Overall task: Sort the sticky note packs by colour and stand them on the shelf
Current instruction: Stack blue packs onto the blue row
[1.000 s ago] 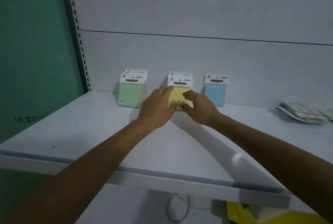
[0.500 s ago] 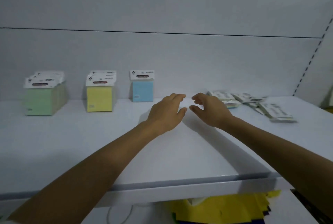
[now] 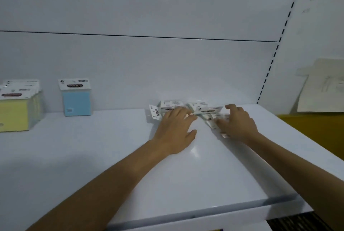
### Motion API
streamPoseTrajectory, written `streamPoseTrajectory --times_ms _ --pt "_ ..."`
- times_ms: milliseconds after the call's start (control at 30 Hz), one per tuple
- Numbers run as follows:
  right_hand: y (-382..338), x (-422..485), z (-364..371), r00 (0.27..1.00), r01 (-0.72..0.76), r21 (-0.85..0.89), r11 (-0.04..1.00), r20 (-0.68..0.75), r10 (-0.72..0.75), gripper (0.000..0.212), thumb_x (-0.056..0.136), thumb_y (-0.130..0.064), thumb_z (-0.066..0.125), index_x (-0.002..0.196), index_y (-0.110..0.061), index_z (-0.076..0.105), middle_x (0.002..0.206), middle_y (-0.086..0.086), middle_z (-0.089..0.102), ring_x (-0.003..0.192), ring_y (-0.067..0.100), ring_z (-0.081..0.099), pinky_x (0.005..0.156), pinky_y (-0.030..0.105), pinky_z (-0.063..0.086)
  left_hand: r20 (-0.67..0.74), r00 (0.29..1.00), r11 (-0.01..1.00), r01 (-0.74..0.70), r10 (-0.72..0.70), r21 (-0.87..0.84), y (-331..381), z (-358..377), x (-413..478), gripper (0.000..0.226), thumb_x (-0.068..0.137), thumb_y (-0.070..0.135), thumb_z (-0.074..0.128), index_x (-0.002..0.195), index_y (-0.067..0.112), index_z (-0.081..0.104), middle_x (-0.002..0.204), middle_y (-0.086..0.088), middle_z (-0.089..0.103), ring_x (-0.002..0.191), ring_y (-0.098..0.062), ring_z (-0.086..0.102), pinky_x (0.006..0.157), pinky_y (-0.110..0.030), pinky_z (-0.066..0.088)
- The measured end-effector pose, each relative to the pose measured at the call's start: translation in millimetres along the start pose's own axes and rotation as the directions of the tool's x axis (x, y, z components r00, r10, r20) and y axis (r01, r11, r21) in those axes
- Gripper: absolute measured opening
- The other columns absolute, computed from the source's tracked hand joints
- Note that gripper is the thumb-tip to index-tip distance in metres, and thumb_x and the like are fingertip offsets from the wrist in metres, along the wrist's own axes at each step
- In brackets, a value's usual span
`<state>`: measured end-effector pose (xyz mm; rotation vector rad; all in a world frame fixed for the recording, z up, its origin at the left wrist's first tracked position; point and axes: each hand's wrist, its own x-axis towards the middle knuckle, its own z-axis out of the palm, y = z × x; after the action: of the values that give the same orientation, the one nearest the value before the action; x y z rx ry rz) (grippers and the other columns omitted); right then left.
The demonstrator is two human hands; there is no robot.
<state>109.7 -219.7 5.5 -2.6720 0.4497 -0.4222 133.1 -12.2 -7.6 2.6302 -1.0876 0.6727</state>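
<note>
Shelf: one flat white shelf board (image 3: pixel 93 156) backed by a pale panel wall.

Standing stock, left end: one group of pale yellow sticky note packs (image 3: pixel 14 113) with white header cards, upright, one behind another. At least three headers show. The exact count cannot be told, as the group is cut by the picture's edge. Just to its right stands one light blue sticky note pack (image 3: pixel 77 100) with a white header card, upright against the back wall and apart from the yellow group.

Unsorted stock: one loose pile of flat-lying packs (image 3: pixel 204 109) near the back wall, right of centre and well apart from the blue pack. About five white headers can be made out. Blur and the hands prevent a firm count, and the colours of these packs cannot be told.

Left hand (image 3: pixel 175 130): palm down on the shelf, with its fingers (image 3: pixel 178 113) nearly straight, close together and lying on the left part of the pile.

Right hand (image 3: pixel 238 124): palm down over the right part of the pile, with its fingers (image 3: pixel 221 122) spread and lightly bent, tips resting on packs, thumb lifted apart.

Surroundings: one slotted upright rail (image 3: pixel 275 50), one mustard-yellow panel (image 3: pixel 316 128) and one pale paper sheet (image 3: pixel 323 89) at the right.
</note>
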Motion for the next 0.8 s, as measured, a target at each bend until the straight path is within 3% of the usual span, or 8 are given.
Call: streamPoseTrajectory --times_ms 133,233,333,433,500,633,700,800 --pt "1.2 24.3 11.3 0.993 -0.037 0.029 0.999 0.114 0.034 0.072 0.082 -0.061 0.052 0.144 -0.031 0.029 0.138 0.010 0.048 0.130 0.034 0.040 0.104 0.045 0.030 -0.174 0.968 0.982 0.189 -0.183 0.020 -19.1 1.6 -1.9 0.051 0.080 0.041 0.047 0.127 0.020 0.054 0.138 -0.003 0.051 0.129 -0.026 0.045 0.104 -0.040 0.035" --pt "3.9 27.2 17.2 0.997 0.005 0.019 1.000 0.072 -0.006 0.053 0.083 -0.058 0.052 0.131 -0.035 0.047 0.130 0.007 0.055 0.124 0.033 0.044 0.100 0.042 0.032 -0.095 0.931 0.934 0.357 -0.353 0.026 -33.3 5.1 -1.7 0.059 0.087 0.038 0.055 0.141 0.023 0.037 0.153 0.002 0.032 0.143 -0.021 0.025 0.116 -0.042 0.017" --pt "4.7 30.9 19.5 0.995 0.089 0.096 0.991 -0.042 -0.086 0.030 0.081 -0.047 0.062 0.108 -0.032 0.064 0.122 0.002 0.059 0.120 0.028 0.047 0.100 0.041 0.032 0.004 0.892 0.892 0.452 -0.452 0.001 -39.9 8.4 -0.7 0.048 0.092 0.040 0.050 0.138 0.031 0.041 0.146 0.011 0.040 0.136 -0.014 0.034 0.117 -0.041 0.009" --pt "3.9 35.8 20.4 0.939 0.270 0.023 0.963 -0.226 -0.258 0.016 0.086 -0.033 0.060 0.090 -0.023 0.071 0.110 0.002 0.066 0.107 0.028 0.055 0.097 0.040 0.035 -0.091 0.917 0.921 0.390 -0.389 -0.012 -40.6 7.3 -0.5 0.034 0.086 0.037 0.057 0.120 0.031 0.060 0.122 0.007 0.059 0.117 -0.020 0.051 0.112 -0.043 0.019" --pt "1.1 34.4 18.5 0.906 0.359 0.084 0.930 -0.270 -0.326 0.019 0.090 -0.031 0.053 0.086 -0.019 0.068 0.096 0.002 0.068 0.092 0.025 0.059 0.084 0.036 0.039 -0.191 0.927 0.945 0.324 -0.324 -0.028 -41.8 9.1 0.6 0.026 0.081 0.038 0.055 0.100 0.027 0.068 0.099 0.003 0.064 0.099 -0.024 0.060 0.104 -0.046 0.032" --pt "-9.8 25.5 5.7 0.914 0.348 0.538 0.768 -0.377 -0.150 0.018 0.099 -0.034 0.042 0.089 -0.021 0.049 0.081 -0.016 0.059 0.077 0.013 0.060 0.064 0.033 0.045 -0.315 0.879 0.926 0.290 -0.358 -0.244 -34.6 1.0 2.8 0.032 0.092 0.039 0.039 0.085 0.017 0.061 0.077 0.003 0.065 0.072 -0.020 0.058 0.089 -0.031 0.040" --pt "-13.2 23.4 -0.1 0.919 0.317 0.655 0.686 -0.392 -0.050 0.020 0.100 -0.036 0.037 0.094 -0.018 0.045 0.083 -0.017 0.057 0.075 0.017 0.060 0.064 0.040 0.051 -0.381 0.790 0.832 0.273 -0.480 -0.483 -32.9 -9.0 5.2 0.024 0.093 0.036 0.042 0.082 0.018 0.055 0.062 0.008 0.056 0.058 -0.010 0.049 0.063 -0.026 0.041" --pt "-14.9 21.8 -3.0 0.947 0.259 0.773 0.579 -0.322 0.006 0.020 0.100 -0.035 0.036 0.096 -0.017 0.042 0.085 -0.014 0.057 0.071 0.007 0.054 0.060 0.033 0.048 -0.356 0.727 0.705 0.242 -0.587 -0.667 -26.9 -14.0 6.6 0.014 0.090 0.037 0.046 0.077 0.031 0.049 0.062 0.017 0.058 0.056 -0.004 0.050 0.053 -0.019 0.038"
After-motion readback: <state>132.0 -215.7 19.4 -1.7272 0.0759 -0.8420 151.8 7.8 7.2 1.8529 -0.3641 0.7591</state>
